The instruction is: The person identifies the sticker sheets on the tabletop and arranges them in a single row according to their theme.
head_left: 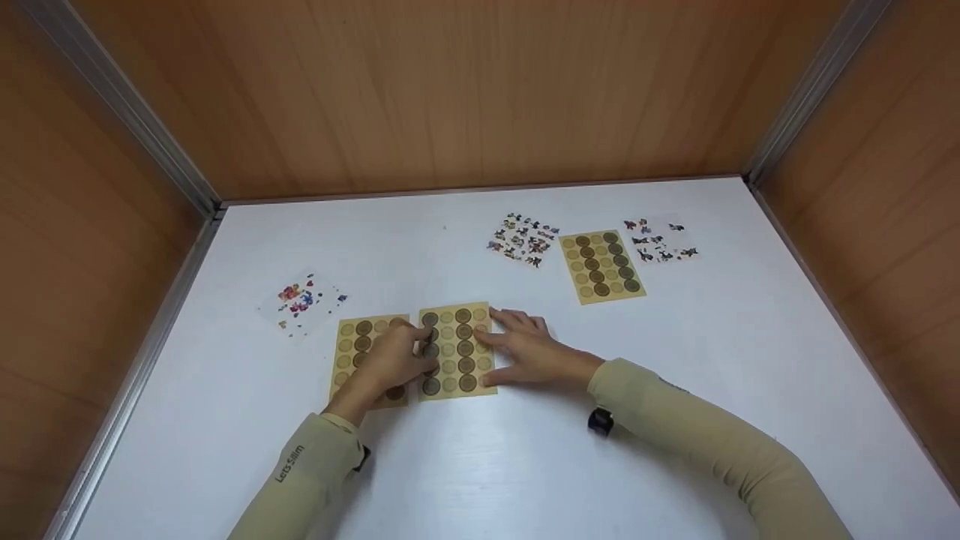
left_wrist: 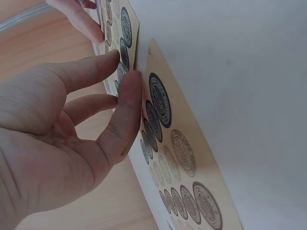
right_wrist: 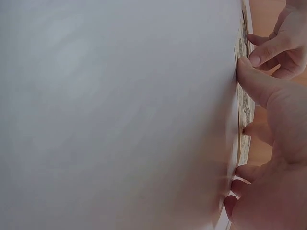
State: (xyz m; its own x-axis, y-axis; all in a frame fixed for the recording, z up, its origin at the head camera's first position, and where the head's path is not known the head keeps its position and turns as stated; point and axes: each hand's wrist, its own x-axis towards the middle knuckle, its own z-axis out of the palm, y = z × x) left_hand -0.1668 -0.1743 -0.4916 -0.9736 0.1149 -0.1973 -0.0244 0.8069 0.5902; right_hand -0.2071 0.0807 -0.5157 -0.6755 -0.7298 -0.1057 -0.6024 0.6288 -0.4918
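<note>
Near the top, a sheet of printed circles [left_wrist: 125,28] is touched by the left hand [left_wrist: 60,143]; at lower right, another sheet [left_wrist: 184,153] is seen on the counter [left_wrist: 235,76]

There are three tan sheets [head_left: 603,266] and three clear sheets [head_left: 523,240] with tiny pictures [head_left: 289,292] on them, too small to count. The tan sheet at the back has twenty circles [head_left: 592,265], five in each of four lines. There is one left hand [head_left: 386,360] and one right hand [head_left: 532,354], two sleeves [head_left: 697,416], two black wrist things [head_left: 600,421], one white table [head_left: 465,465], three wood walls [head_left: 420,90] and two metal corner posts [head_left: 124,101].
</note>
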